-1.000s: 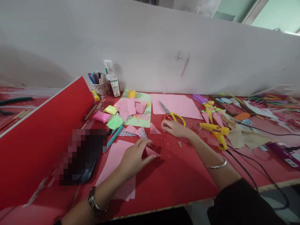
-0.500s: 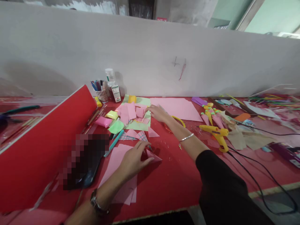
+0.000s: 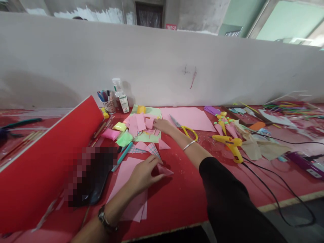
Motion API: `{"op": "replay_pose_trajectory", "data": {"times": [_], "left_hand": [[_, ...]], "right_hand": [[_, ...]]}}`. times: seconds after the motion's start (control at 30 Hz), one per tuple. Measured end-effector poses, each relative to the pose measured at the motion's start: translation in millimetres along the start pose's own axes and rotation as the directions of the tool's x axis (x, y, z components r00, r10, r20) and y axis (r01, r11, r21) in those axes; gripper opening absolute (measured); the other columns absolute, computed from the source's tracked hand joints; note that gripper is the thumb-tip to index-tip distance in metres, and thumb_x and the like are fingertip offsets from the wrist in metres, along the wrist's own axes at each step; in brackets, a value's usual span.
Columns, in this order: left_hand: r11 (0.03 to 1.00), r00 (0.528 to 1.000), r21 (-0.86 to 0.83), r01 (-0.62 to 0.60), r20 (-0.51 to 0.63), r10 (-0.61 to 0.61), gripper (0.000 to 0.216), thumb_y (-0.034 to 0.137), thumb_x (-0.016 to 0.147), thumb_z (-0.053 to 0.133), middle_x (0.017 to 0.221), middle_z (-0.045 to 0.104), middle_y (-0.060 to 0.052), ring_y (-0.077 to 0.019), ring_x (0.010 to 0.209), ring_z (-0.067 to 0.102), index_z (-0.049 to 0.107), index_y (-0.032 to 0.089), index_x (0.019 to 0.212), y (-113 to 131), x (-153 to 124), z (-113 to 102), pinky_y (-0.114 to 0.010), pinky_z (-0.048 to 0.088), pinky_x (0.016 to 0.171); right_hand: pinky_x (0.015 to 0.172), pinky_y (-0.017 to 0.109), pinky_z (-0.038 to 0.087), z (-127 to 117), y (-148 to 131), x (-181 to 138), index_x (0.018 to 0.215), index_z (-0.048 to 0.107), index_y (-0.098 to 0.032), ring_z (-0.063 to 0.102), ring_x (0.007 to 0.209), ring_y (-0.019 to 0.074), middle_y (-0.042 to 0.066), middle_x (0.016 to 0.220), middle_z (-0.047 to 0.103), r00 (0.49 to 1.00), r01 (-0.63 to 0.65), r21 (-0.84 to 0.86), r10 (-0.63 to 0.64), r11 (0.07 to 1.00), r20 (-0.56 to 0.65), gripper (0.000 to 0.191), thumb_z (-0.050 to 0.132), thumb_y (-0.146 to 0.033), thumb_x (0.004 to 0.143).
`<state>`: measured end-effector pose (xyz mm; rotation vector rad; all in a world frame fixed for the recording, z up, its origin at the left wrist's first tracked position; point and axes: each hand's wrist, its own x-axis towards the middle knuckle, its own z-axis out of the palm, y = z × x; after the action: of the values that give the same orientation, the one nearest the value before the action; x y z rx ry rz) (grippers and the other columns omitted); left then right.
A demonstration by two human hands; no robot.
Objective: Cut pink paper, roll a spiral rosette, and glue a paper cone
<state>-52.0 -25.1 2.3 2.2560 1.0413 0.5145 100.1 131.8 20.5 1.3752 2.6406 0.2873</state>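
Note:
My left hand (image 3: 143,173) rests on the red table (image 3: 187,199), its fingers pinching a small folded pink paper cone (image 3: 165,169) that lies over larger pink sheets (image 3: 126,175). My right hand (image 3: 162,125) reaches far forward to the heap of small pink paper pieces (image 3: 140,122) on a light green sheet (image 3: 149,136). Its fingertips touch the pieces; I cannot tell whether they hold one. Yellow-handled scissors (image 3: 186,128) lie just right of that wrist.
A red divider board (image 3: 48,158) stands at the left, with a dark blurred object (image 3: 91,175) beside it. A pen cup (image 3: 108,103) and bottle (image 3: 120,91) stand by the white wall. A yellow glue gun (image 3: 231,145) with black cable, finished paper cones (image 3: 227,126) and scraps lie at right.
My right hand has left the spot beside the scissors and moved forward and left onto the pile of pink pieces. My left hand has stayed on the pink cone.

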Motion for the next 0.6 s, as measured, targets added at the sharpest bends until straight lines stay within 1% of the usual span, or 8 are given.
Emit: {"op": "replay_pose_trajectory", "data": {"times": [0.17, 0.33, 0.43, 0.53, 0.57, 0.6], "left_hand": [[0.999, 0.999, 0.032, -0.009, 0.032, 0.008, 0.023, 0.029, 0.068, 0.059, 0.091, 0.057, -0.004, -0.0194, 0.083, 0.055, 0.053, 0.018, 0.088, 0.6, -0.2, -2.4, -0.030, 0.042, 0.070], [0.999, 0.998, 0.022, -0.023, 0.050, 0.022, 0.018, 0.020, 0.065, 0.061, 0.086, 0.059, -0.004, -0.0191, 0.080, 0.055, 0.055, 0.018, 0.082, -1.1, 1.0, -1.1, -0.029, 0.041, 0.069], [0.997, 0.999, -0.074, -0.003, 0.054, 0.007, 0.017, 0.016, 0.066, 0.058, 0.087, 0.060, -0.004, -0.0183, 0.081, 0.055, 0.055, 0.018, 0.083, -0.9, 1.4, 1.0, -0.029, 0.041, 0.070], [0.970, 0.999, -0.240, 0.031, 0.030, -0.024, 0.016, 0.015, 0.067, 0.053, 0.086, 0.060, -0.003, -0.0165, 0.081, 0.054, 0.055, 0.019, 0.083, 1.2, 1.9, 2.6, -0.028, 0.040, 0.072], [0.952, 0.998, -0.302, 0.054, 0.001, -0.056, 0.017, 0.015, 0.067, 0.052, 0.084, 0.060, -0.002, -0.0158, 0.080, 0.054, 0.055, 0.019, 0.083, 2.1, 2.2, 2.6, -0.027, 0.040, 0.071], [0.928, 0.994, -0.363, 0.085, -0.030, -0.103, 0.020, 0.016, 0.066, 0.052, 0.081, 0.059, -0.001, -0.0149, 0.075, 0.054, 0.055, 0.019, 0.085, 3.1, 2.5, 2.1, -0.026, 0.041, 0.068]], "right_hand": [[0.071, 0.028, 0.042, -1.3, 2.2, -6.7, 0.102, 0.052, -0.015, 0.050, 0.100, 0.0200, 0.011, 0.109, 0.053, 0.999, 0.039, -0.041, -0.040, 0.998, -0.013, 0.026, 0.035, -0.008, 0.084], [0.069, 0.027, 0.040, -12.1, 6.7, -20.4, 0.104, 0.049, -0.014, 0.055, 0.089, 0.0180, 0.010, 0.098, 0.059, 0.997, 0.001, -0.026, -0.003, 1.000, -0.076, 0.025, 0.036, -0.007, 0.083], [0.069, 0.027, 0.038, -28.3, 6.2, -31.9, 0.101, 0.049, -0.014, 0.054, 0.086, 0.0174, 0.009, 0.091, 0.060, 0.986, -0.043, 0.002, 0.043, 0.999, -0.158, 0.023, 0.034, -0.010, 0.085], [0.066, 0.025, 0.037, -50.0, 1.6, -51.4, 0.098, 0.048, -0.013, 0.053, 0.080, 0.0160, 0.008, 0.088, 0.059, 0.958, -0.104, 0.055, 0.115, 0.993, -0.264, 0.024, 0.026, -0.016, 0.088], [0.066, 0.024, 0.037, -57.1, -1.1, -60.1, 0.100, 0.046, -0.013, 0.052, 0.080, 0.0149, 0.008, 0.090, 0.058, 0.936, -0.123, 0.091, 0.146, 0.988, -0.321, 0.026, 0.023, -0.017, 0.089], [0.067, 0.023, 0.037, -63.6, -4.6, -69.8, 0.097, 0.048, -0.012, 0.051, 0.079, 0.0141, 0.008, 0.087, 0.058, 0.885, -0.087, 0.199, 0.167, 0.976, -0.434, 0.024, 0.026, -0.019, 0.089]]}}
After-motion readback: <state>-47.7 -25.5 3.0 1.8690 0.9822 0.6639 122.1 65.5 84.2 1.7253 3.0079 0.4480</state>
